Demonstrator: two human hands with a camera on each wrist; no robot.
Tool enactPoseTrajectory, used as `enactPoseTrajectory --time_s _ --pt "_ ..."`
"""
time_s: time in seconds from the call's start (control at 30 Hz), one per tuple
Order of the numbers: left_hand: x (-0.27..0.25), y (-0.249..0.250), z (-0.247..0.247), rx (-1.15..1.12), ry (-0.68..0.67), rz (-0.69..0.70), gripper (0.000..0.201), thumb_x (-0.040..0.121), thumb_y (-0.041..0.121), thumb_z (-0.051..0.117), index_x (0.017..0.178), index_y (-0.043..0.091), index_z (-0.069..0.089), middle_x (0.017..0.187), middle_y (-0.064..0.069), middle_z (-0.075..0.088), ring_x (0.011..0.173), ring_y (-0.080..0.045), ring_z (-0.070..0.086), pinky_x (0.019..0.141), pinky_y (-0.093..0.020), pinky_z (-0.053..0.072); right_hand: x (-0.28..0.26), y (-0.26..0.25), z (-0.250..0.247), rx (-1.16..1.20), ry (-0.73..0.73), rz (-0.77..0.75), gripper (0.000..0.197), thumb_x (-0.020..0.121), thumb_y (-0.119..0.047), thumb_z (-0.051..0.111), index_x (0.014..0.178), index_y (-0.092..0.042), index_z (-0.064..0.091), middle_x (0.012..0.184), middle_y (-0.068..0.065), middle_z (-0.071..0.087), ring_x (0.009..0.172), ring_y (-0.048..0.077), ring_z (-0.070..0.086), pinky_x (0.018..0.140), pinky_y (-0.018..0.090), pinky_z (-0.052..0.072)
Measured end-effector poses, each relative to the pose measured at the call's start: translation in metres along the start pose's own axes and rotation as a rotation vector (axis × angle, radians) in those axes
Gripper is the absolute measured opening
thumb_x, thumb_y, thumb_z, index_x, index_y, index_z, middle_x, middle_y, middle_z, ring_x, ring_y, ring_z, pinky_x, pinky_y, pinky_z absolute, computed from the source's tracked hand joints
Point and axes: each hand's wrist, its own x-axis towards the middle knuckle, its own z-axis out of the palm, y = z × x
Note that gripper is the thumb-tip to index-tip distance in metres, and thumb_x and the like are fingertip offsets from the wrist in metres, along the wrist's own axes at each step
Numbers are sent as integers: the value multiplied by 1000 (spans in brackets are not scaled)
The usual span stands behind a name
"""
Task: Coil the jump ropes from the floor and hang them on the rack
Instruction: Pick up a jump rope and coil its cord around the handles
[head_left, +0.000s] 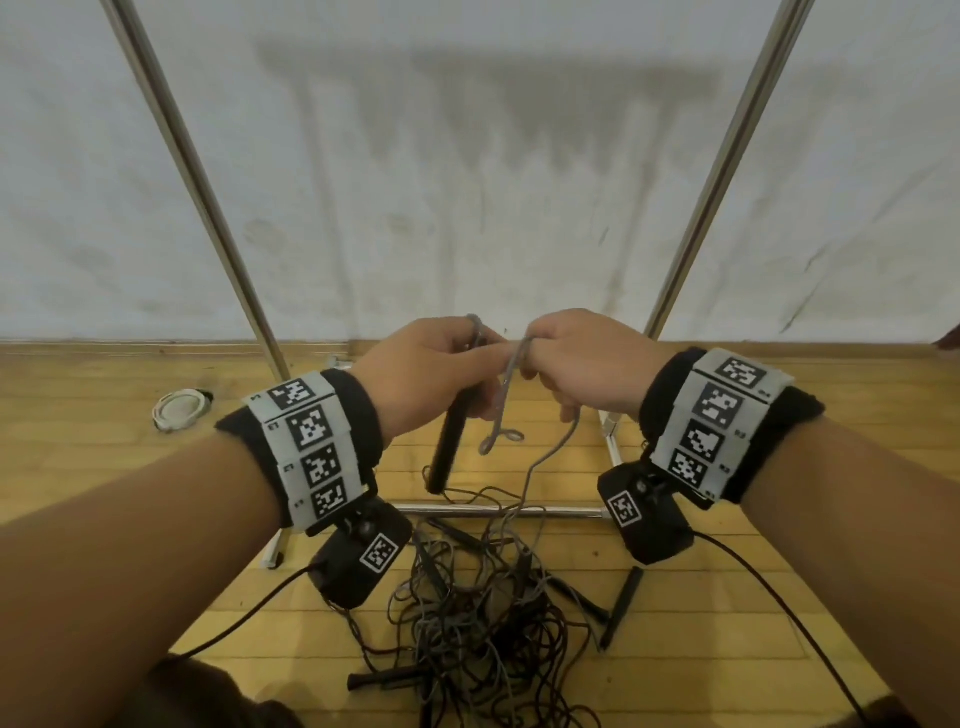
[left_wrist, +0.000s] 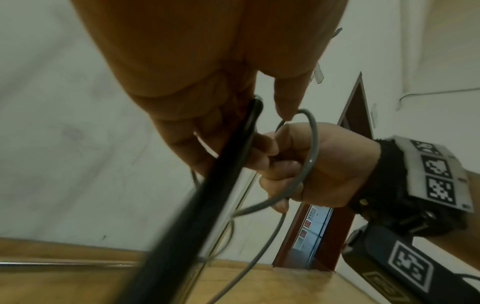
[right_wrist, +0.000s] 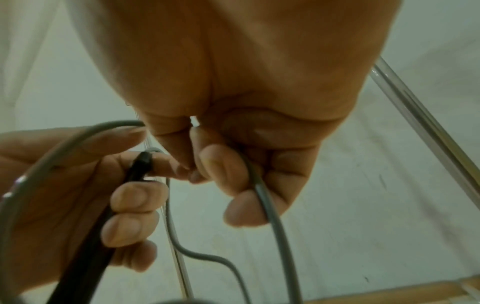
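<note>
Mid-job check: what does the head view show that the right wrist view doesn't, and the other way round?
Only the head view shows the tangled pile of ropes on the wooden floor, loose black handles beside it, both rack uprights and a white coiled item by the wall.

Only the right wrist view shows the undersides of the fingers: the right hand curled round the grey cord.

Both show the left hand gripping the black handle, and the grey cord running between the hands.
</note>
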Motion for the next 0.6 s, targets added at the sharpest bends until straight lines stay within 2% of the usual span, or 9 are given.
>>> enactPoseTrajectory --time_s 0.07,0.13,0.2,0.27,0.33,0.4,0.43,0.53,0.6 --pt "-2 5 4 -76 -46 -23 34 101 41 68 96 8 75 77 -8 74 70 -24 71 79 -41 61 -3 -1 -1 -20 22 -16 25 99 -26 46 99 -10 65 71 6 59 54 22 62 67 44 58" --pt "-3 12 9 -220 -113 -87 44 97 50 61 90 8 76 76 -11 70 67 -24 67 68 -34 59 -5 -4 -2 -59 51 -30 24 100 -24 43 102 -11 64 73 5 59 57 21 60 56 36 51" --pt "-4 18 12 -349 -167 -143 51 93 56 54 87 10 76 80 -11 69 66 -23 65 60 -29 56 -8 -5 -3 -61 42 -31 23 100 -20 40 104 -13 62 77 5 59 60 20 58 54 34 49" --pt "-4 18 13 -345 -182 -132 49 95 56 58 89 11 77 83 -12 71 66 -21 65 55 -26 52 -10 -4 -3 -24 8 -31 25 98 -16 40 110 -15 62 80 5 59 66 20 57 56 36 51" --pt "-3 15 14 -249 -167 -87 28 98 38 71 90 12 76 82 -12 75 64 -19 68 53 -24 49 -13 -2 -4 0 -13 -30 27 98 -14 41 115 -17 61 82 5 58 69 20 56 58 38 52" --pt "0 11 13 -181 -149 -64 14 98 22 73 87 13 77 77 -11 75 58 -18 68 49 -22 49 -15 1 -5 12 -19 -39 26 99 -16 41 116 -19 60 80 4 57 69 19 56 61 35 53" --pt "1 10 12 -170 -130 -53 16 98 24 74 84 16 78 74 -10 74 56 -17 67 49 -22 48 -16 3 -6 25 -22 -51 25 99 -16 41 114 -19 61 78 3 58 69 20 59 65 37 55" --pt "7 11 7 -176 -22 15 28 92 45 73 75 23 77 60 0 61 47 -14 52 47 -22 44 -16 14 -9 59 -25 -95 22 99 -16 46 102 -20 68 67 3 62 67 18 65 78 42 56" --pt "10 17 1 -239 57 78 31 94 42 71 70 23 74 55 3 51 45 -13 42 45 -21 40 -13 23 -9 77 -16 -122 21 101 -23 50 98 -23 71 67 3 66 69 16 66 84 42 55"
